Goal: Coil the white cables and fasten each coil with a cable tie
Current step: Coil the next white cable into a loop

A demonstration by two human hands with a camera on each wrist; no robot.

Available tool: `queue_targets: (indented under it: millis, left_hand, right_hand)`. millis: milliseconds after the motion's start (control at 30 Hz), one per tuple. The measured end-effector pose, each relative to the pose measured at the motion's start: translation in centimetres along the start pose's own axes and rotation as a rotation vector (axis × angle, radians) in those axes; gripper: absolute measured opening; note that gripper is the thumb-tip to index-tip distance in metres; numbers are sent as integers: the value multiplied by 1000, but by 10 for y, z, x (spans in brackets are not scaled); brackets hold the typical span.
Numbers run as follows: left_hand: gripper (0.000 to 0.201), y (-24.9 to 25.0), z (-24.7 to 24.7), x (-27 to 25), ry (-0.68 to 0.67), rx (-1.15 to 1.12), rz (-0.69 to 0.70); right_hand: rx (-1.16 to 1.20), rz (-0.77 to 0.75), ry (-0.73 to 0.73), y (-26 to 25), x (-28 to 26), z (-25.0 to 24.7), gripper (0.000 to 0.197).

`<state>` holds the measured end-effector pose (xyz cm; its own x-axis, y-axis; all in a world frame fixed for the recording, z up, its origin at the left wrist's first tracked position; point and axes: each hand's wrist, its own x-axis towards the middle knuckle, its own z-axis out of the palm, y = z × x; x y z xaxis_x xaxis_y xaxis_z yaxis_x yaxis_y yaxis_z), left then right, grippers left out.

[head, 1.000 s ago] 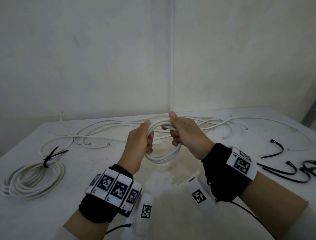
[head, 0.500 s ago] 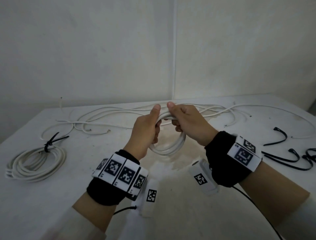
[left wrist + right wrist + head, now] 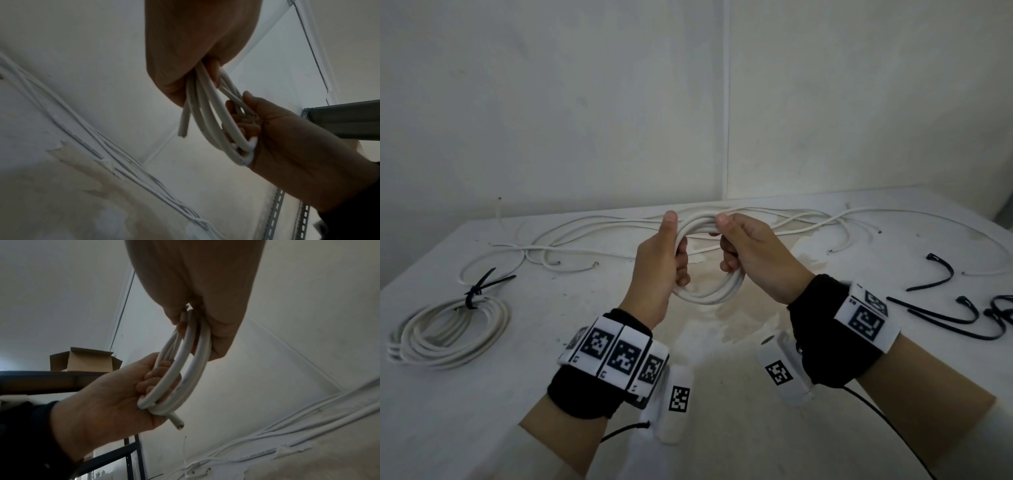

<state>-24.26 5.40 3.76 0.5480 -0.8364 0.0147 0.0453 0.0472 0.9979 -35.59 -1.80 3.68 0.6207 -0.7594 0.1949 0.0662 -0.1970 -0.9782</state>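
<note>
I hold a small coil of white cable (image 3: 707,294) up off the table (image 3: 722,428), one side in each hand. My left hand (image 3: 655,270) wraps the coil's left side: the fingers curl round the bundled turns and the thumb lies straight along the top of the loop. My right hand (image 3: 753,253) takes the right side the same way, fingers curled under and through the loop, thumb pressed on top, its tip pointing at the left thumb. The lower arc of the coil hangs free below both fists. In the right wrist view a cut end (image 3: 176,422) of the cable pokes out just beneath my left fingers (image 3: 156,379).

Behind my hands, loose white cables (image 3: 585,236) sprawl across the far part of the table. At the left lies a finished coil (image 3: 448,332) bound with a black cable tie (image 3: 479,291). To the right, several spare black ties (image 3: 941,315) lie well apart from my hands.
</note>
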Motion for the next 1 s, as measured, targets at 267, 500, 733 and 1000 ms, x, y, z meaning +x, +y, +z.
queue_targets:
  millis: [267, 500, 733, 1000]
  left_hand:
    - [46, 9, -2, 1, -262, 91, -73]
    - [39, 9, 16, -2, -172, 12, -77]
    - [39, 6, 32, 3, -272, -19, -113]
    - [42, 2, 69, 3, -378, -6, -199]
  right_hand:
    - [-193, -32, 31, 1, 2, -7, 29]
    - [-47, -41, 6, 0, -3, -19, 31]
    - [-188, -181, 58, 6, -12, -36, 28]
    - [-231, -149, 123, 14, -29, -70, 27]
